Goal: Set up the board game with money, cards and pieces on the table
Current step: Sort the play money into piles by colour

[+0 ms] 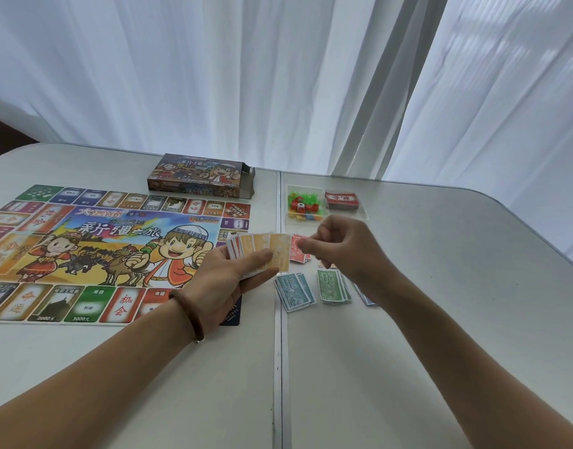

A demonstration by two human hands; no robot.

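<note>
Left hand [233, 273] gripping fanned banknotes [262, 251] over right edge of board [84, 241]; right hand [343, 247] hovering, fingers curled, at red pile [298, 254], grip unclear. Best peeling single notes, matching colour piles right of board.

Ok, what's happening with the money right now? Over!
Left hand holds fanned orange and red bills. Right hand curled at red notes, grip unclear. Blue stack and green stack sorted on table. Nothing in the way.

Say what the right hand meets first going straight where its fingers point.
The right hand would likely meet the orange note held fanned in the left hand; depth is unclear.
</note>
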